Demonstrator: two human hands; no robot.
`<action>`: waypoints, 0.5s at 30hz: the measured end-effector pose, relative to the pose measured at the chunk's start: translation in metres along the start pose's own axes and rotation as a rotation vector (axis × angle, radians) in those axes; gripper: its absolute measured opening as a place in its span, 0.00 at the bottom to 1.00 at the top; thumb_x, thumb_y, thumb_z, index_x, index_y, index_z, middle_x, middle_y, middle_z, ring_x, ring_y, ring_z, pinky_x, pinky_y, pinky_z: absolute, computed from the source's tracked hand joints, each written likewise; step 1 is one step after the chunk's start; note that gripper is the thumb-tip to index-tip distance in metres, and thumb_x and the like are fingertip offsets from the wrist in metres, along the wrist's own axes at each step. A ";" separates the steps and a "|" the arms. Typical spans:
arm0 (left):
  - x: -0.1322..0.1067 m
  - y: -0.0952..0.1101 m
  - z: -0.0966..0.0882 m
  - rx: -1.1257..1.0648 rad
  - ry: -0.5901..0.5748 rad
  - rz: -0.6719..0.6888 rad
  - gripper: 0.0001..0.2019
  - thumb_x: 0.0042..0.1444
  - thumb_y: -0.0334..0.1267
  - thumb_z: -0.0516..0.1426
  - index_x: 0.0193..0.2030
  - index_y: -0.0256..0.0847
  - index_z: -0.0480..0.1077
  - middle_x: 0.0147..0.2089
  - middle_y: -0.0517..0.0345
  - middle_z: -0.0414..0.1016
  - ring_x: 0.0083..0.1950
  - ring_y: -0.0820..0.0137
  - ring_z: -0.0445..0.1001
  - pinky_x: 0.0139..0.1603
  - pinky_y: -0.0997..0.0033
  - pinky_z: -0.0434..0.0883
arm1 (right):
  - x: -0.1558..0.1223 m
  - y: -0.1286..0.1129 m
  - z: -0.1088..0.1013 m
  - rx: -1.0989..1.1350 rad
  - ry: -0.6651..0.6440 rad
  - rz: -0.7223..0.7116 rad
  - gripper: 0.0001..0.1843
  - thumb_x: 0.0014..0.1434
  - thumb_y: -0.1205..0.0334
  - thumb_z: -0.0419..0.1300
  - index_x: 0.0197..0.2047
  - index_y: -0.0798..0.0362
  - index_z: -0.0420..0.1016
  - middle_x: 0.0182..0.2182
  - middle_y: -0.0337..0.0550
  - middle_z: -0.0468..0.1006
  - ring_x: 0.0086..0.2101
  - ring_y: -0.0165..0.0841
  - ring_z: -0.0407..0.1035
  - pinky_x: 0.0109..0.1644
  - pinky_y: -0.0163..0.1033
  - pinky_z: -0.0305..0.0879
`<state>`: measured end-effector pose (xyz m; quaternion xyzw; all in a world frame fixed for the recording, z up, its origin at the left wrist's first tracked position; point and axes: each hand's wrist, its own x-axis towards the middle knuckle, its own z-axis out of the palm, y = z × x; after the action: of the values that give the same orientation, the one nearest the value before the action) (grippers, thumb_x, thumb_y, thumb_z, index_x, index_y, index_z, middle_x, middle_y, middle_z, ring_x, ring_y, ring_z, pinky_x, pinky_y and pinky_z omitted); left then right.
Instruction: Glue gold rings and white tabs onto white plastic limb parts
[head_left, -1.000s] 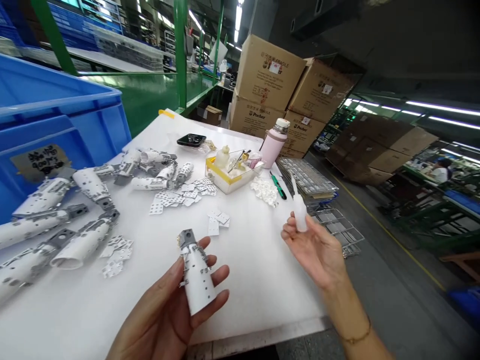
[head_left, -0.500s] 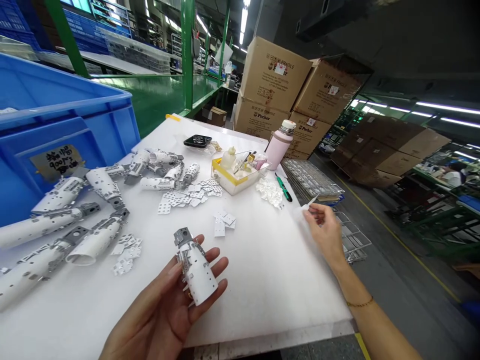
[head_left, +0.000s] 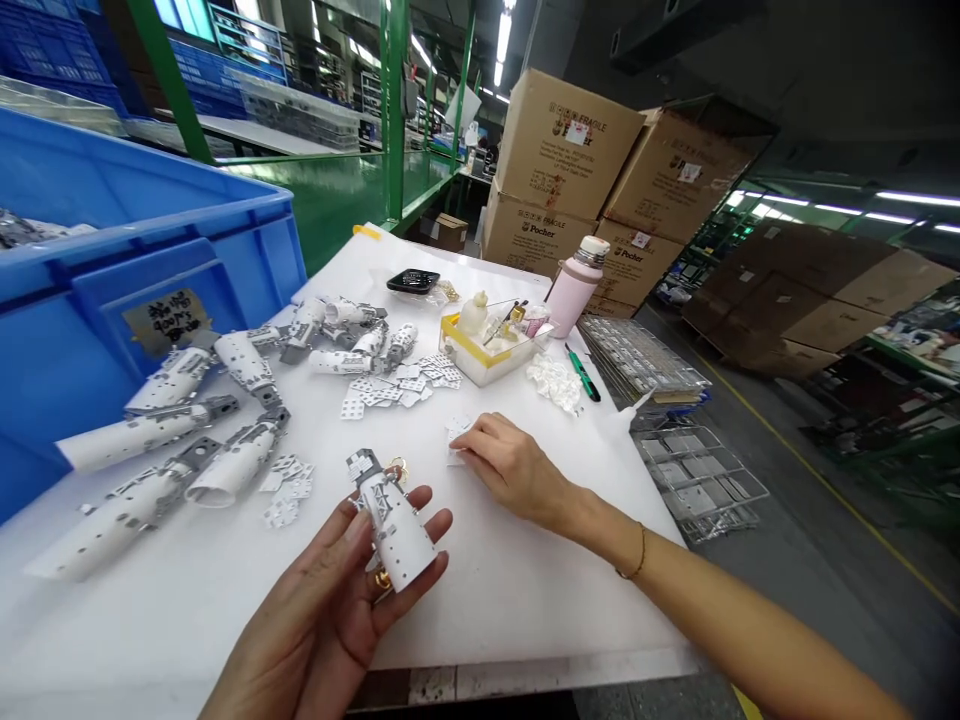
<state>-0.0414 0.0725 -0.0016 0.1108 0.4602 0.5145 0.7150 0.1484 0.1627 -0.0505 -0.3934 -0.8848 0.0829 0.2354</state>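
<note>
My left hand (head_left: 341,610) holds a white tube-shaped part with a grey metal end (head_left: 390,520), palm up, near the table's front edge. My right hand (head_left: 514,470) rests on the white table (head_left: 525,590) with its fingertips pressed together on small white perforated plates (head_left: 456,440). A small white squeeze bottle (head_left: 626,412) lies at the table's right edge, apart from both hands. More white tube parts (head_left: 187,440) lie to the left, and loose small plates (head_left: 397,385) are scattered further back.
A blue crate (head_left: 135,260) stands at the left. A yellow-rimmed clear tray (head_left: 487,350), pink flask (head_left: 574,290), green pen (head_left: 583,373) and black phone (head_left: 414,281) sit at the back. Wire trays (head_left: 675,440) lie right of the table. Cardboard boxes (head_left: 570,170) are stacked behind.
My right hand put the white squeeze bottle down at the table's right edge and moved left onto the small plates. My left hand kept the tube part.
</note>
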 end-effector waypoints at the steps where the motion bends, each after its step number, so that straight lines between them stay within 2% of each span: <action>1: 0.001 -0.001 -0.003 -0.005 -0.010 -0.006 0.18 0.59 0.26 0.56 0.56 0.36 0.69 0.55 0.42 0.77 0.54 0.49 0.76 0.47 0.54 0.80 | 0.004 0.002 0.000 -0.017 -0.025 -0.008 0.11 0.65 0.69 0.51 0.46 0.56 0.73 0.36 0.50 0.70 0.39 0.39 0.64 0.43 0.45 0.67; 4: 0.006 -0.003 -0.011 -0.035 -0.062 -0.046 0.16 0.59 0.28 0.58 0.54 0.39 0.71 0.57 0.44 0.76 0.55 0.49 0.74 0.48 0.53 0.79 | 0.013 0.004 -0.007 -0.046 -0.108 -0.036 0.10 0.63 0.70 0.56 0.47 0.54 0.73 0.38 0.49 0.69 0.39 0.40 0.64 0.41 0.44 0.67; 7: 0.010 -0.006 -0.016 -0.048 -0.080 -0.049 0.13 0.59 0.30 0.58 0.51 0.40 0.72 0.57 0.46 0.76 0.56 0.49 0.74 0.49 0.54 0.79 | 0.011 0.000 -0.018 -0.028 -0.142 -0.043 0.07 0.62 0.71 0.57 0.43 0.54 0.73 0.37 0.47 0.69 0.38 0.37 0.65 0.40 0.41 0.66; 12: 0.007 -0.005 -0.016 -0.008 -0.066 -0.037 0.12 0.59 0.33 0.60 0.49 0.39 0.72 0.56 0.45 0.76 0.57 0.48 0.73 0.50 0.51 0.78 | -0.012 -0.003 -0.034 0.064 -0.090 0.044 0.06 0.63 0.71 0.56 0.34 0.55 0.71 0.29 0.41 0.71 0.30 0.32 0.66 0.33 0.37 0.64; 15: 0.003 -0.003 -0.011 0.058 -0.044 -0.022 0.12 0.58 0.36 0.61 0.49 0.39 0.72 0.57 0.47 0.76 0.59 0.49 0.71 0.48 0.52 0.79 | -0.029 -0.009 -0.041 0.135 -0.010 0.129 0.05 0.65 0.69 0.55 0.36 0.55 0.71 0.27 0.38 0.71 0.26 0.29 0.68 0.30 0.34 0.66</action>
<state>-0.0477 0.0705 -0.0115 0.1380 0.4602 0.4905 0.7271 0.1787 0.1335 -0.0215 -0.4326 -0.8512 0.1593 0.2509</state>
